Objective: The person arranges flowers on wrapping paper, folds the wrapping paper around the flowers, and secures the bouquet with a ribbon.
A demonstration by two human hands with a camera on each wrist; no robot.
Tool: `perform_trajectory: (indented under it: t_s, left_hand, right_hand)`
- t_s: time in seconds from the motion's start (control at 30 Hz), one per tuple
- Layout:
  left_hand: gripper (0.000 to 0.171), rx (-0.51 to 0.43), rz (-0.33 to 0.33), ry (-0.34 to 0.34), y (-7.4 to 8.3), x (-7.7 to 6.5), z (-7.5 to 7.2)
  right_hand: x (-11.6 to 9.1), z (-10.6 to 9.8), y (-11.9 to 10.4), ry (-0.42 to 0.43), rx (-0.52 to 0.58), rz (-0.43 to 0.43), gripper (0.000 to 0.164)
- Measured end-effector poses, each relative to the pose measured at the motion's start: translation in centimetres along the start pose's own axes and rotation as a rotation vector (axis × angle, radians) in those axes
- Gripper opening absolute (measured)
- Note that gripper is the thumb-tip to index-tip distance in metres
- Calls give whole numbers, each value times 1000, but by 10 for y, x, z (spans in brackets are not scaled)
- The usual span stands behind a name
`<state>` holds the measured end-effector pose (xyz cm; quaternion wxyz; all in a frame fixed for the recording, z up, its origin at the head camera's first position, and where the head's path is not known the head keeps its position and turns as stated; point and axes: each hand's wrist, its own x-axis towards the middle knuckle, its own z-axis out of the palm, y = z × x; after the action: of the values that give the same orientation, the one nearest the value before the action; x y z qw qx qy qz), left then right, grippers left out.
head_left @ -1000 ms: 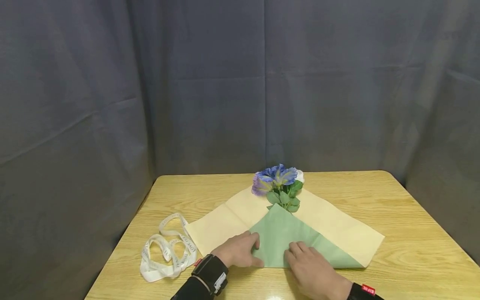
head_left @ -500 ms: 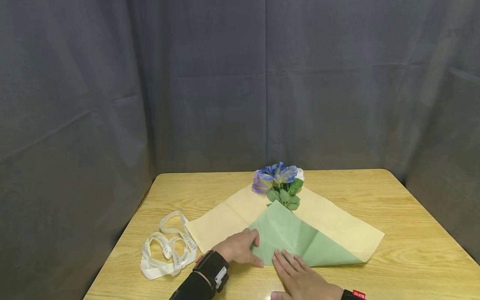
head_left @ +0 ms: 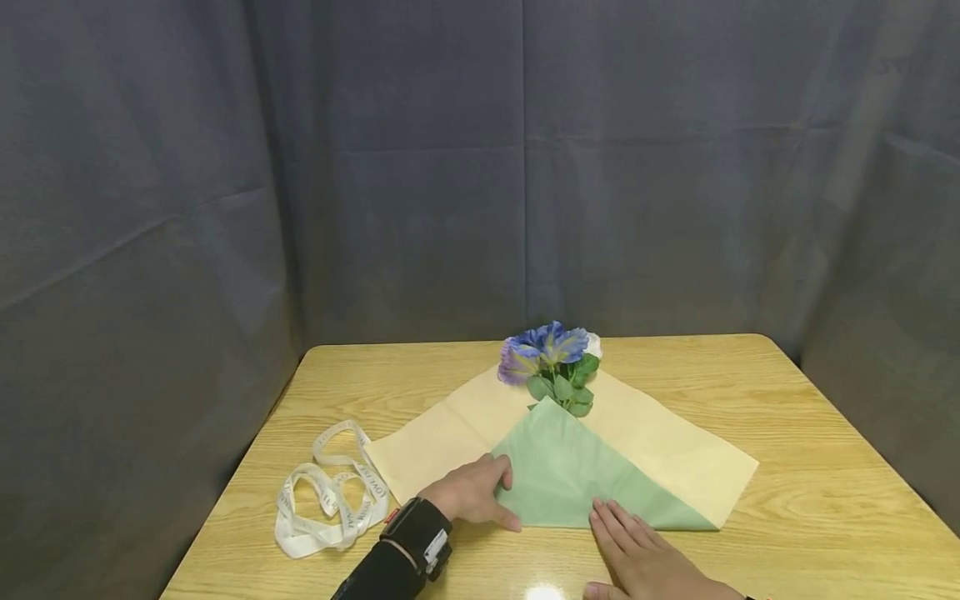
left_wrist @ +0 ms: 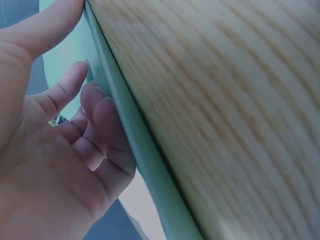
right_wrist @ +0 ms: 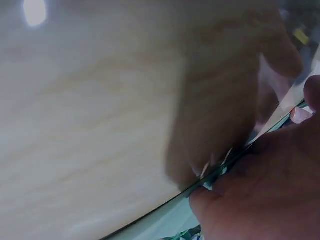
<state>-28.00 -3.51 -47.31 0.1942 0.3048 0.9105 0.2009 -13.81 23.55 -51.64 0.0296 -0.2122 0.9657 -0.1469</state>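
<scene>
A sheet of wrapping paper, cream (head_left: pixel 667 437) on its upper face, has its near part folded up, showing a green flap (head_left: pixel 558 467). Artificial flowers (head_left: pixel 553 350) in blue, purple and white, with green leaves, stick out beyond the flap's tip; their stems are hidden. My left hand (head_left: pixel 472 492) rests on the flap's left side, thumb and index finger spread. Seen from the left wrist, its fingers (left_wrist: pixel 117 125) bend loosely against the green paper. With straight fingers, my right hand (head_left: pixel 641 550) presses on the near fold, right of the middle.
A loosely coiled white ribbon (head_left: pixel 330 500) with printed lettering lies left of the paper, close to its left corner. The wooden table (head_left: pixel 817 517) extends on both sides and behind. Dark grey curtains (head_left: pixel 420 208) stand around it at the back and sides.
My right hand's fingers have straightened, and it has slid first left, then right along the near fold. The right part of the flap lies flatter. My left hand has stayed in place.
</scene>
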Motion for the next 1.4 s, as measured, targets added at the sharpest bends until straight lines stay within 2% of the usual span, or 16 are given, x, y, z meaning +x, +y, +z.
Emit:
perform_trajectory:
  t_s: [0.17, 0.43, 0.63, 0.93, 1.23, 1.33, 1.4]
  left_hand:
    - [48, -6, -4, 0, 1, 0, 0]
    - [47, -16, 1, -2, 3, 0, -1]
    - [48, -15, 11, 0, 1, 0, 0]
    - [46, -63, 48, -14, -3, -1, -2]
    - [46, -93, 53, -23, -6, -2, -4]
    - [42, -65, 38, -12, -1, -4, -3]
    - [38, 39, 29, 20, 11, -7, 0]
  right_hand:
    - [-12, -4, 10, -34, 85, 115, 94]
    - [-38, -8, 32, 11, 54, 223, 96]
    - [-49, -10, 38, 7, 57, 304, 99]
    - [-50, -12, 40, -4, 77, 307, 100]
    - [-48, -20, 32, -31, 60, 292, 96]
    - [-48, -18, 33, -32, 62, 296, 97]
    - [-49, -16, 34, -22, 40, 292, 98]
